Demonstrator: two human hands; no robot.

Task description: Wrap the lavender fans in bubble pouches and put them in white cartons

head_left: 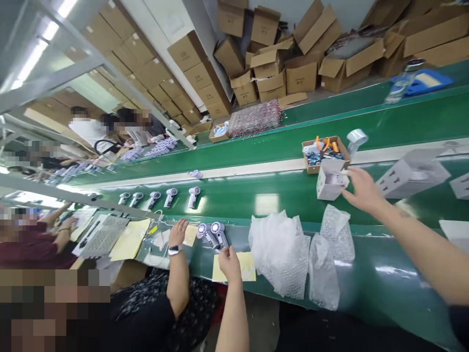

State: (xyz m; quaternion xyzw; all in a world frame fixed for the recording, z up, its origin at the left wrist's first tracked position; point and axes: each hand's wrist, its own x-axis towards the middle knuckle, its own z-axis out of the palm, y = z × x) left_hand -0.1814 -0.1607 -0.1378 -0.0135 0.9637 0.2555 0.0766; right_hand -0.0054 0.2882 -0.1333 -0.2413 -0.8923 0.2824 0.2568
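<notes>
My right hand (363, 189) reaches in from the right over the green conveyor belt (388, 127). Its fingers pinch the open flap of a small white carton (330, 182) standing on the belt. Just behind the carton sits an open cardboard tray (307, 167) holding orange pliers and small parts. Bubble-wrap bags (282, 252) lie on the near edge of the bench below my hand. My left hand is out of view.
A co-worker's two hands (229, 261) rest by yellow sticker sheets (129, 239) and two small handheld fans (212, 232). More fans (170, 196) ride the belt at left. White cartons (412, 172) lie at right. Cardboard boxes (300, 73) pile up behind. Other people sit far left.
</notes>
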